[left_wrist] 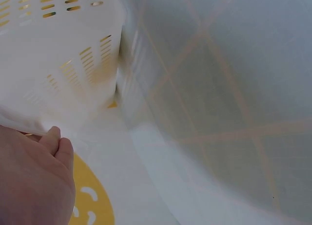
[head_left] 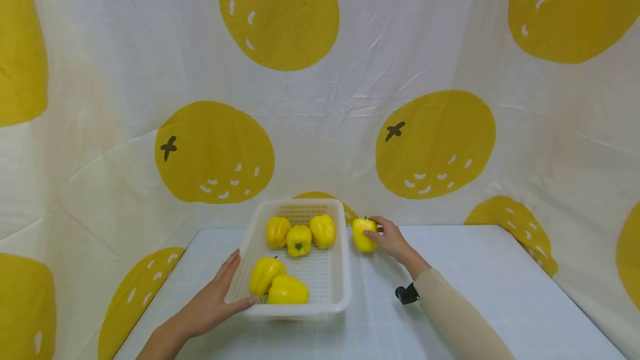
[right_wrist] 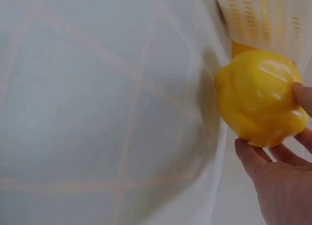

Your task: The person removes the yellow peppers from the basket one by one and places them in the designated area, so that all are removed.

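A white perforated plastic basket (head_left: 345, 276) stands on the table with several yellow bell peppers (head_left: 299, 240) inside. My left hand (head_left: 212, 301) holds its near left corner, thumb over the rim and fingers along the left side. In the left wrist view, the fingertips of the left hand (left_wrist: 41, 174) touch the basket's rim from outside. To the right of the basket, my right hand (head_left: 392, 239) grips another yellow bell pepper (head_left: 362, 236) between thumb and fingers. That pepper (right_wrist: 258, 98) is close to the basket's wall in the right wrist view.
A pale checked cloth covers the table (head_left: 475, 282). White curtain (head_left: 320, 154) printed with large yellow fruit hangs behind and along both sides. A small black device (head_left: 407, 294) sits by the right wrist at the sleeve's end.
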{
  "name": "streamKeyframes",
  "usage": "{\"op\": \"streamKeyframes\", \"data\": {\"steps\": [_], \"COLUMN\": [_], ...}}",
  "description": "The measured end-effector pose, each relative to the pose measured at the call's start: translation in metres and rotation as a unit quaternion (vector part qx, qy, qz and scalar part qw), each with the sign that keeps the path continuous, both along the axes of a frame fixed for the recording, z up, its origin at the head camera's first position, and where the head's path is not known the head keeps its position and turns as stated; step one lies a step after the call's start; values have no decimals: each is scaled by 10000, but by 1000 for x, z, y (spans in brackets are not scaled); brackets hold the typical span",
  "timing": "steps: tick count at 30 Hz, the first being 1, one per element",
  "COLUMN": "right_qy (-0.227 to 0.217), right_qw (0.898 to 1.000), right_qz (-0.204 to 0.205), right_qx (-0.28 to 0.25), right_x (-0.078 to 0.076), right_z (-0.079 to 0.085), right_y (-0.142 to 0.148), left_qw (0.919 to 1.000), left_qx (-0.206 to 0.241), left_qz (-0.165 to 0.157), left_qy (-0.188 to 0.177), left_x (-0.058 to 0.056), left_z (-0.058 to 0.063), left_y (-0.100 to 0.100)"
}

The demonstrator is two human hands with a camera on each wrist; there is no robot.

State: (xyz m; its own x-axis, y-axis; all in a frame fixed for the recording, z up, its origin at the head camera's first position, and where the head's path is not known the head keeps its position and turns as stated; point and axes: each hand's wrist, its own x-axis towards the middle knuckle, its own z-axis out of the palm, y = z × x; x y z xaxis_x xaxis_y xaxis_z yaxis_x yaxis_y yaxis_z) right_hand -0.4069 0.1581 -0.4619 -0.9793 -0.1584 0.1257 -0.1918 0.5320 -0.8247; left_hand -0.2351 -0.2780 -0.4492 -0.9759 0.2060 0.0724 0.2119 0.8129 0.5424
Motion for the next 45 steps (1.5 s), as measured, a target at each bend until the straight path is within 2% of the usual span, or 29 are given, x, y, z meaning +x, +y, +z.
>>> {"op": "streamKeyframes", "data": {"steps": [8, 13, 20, 27, 36, 45], "right_qy": [-251, -499, -946, -1255, -1271, -873], "right_qw": [9996, 9985, 9948, 9914, 9911, 9942], "right_qz": [90, 197, 379, 370, 213, 327], "right_qx": [-33, -123, 35, 33, 333, 542], "right_x": [-5, -7, -11, -12, -5, 14], "right_z": [-7, -6, -11, -12, -6, 11], "right_y": [0, 3, 9, 12, 18, 32], "left_qw": [9999, 9999, 9998, 9999, 9999, 10000], "left_qx": [46, 16, 68, 14, -12, -23], "left_qz": [14, 20, 37, 51, 45, -33], "left_qy": [-100, -141, -179, -163, -153, -52], "left_x": [-1, -3, -2, -2, -1, -1], "left_z": [-1, -1, 0, 0, 1, 1], "left_y": [0, -1, 1, 2, 0, 0]}}
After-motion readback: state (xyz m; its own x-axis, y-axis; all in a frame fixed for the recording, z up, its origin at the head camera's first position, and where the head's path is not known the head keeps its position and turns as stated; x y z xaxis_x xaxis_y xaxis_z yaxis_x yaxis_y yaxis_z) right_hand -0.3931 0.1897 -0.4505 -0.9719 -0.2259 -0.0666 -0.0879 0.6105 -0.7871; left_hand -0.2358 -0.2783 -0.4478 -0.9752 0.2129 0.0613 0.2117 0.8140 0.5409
